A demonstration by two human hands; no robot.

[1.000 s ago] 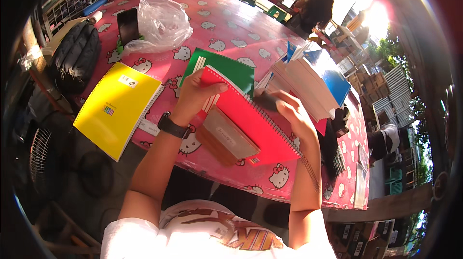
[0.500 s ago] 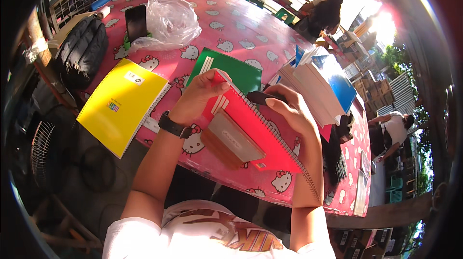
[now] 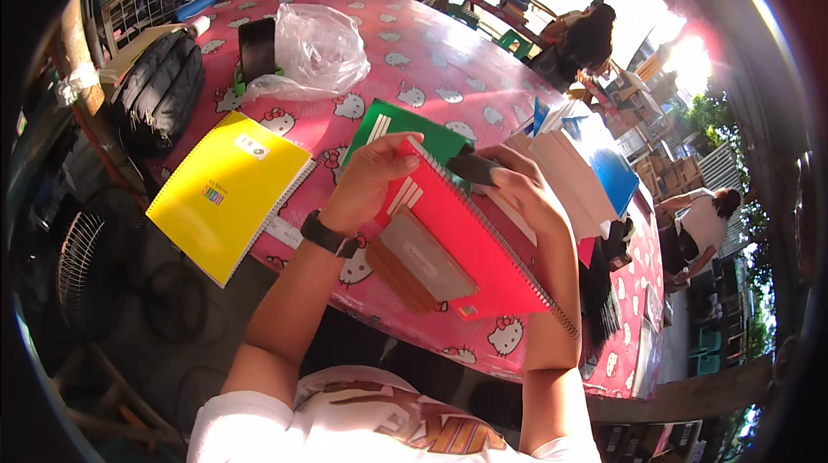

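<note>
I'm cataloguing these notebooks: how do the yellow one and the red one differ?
The yellow notebook lies untouched on the pink table; the red notebook is held tilted in the left hand. The yellow cover bears a white label, while the red cover shows white stripes. Both have a small multicoloured mark.

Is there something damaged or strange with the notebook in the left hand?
Yes. The coil end sticks out past the lower corner of the red notebook. It looks odd because a coil usually stops at the cover's edge.
</note>
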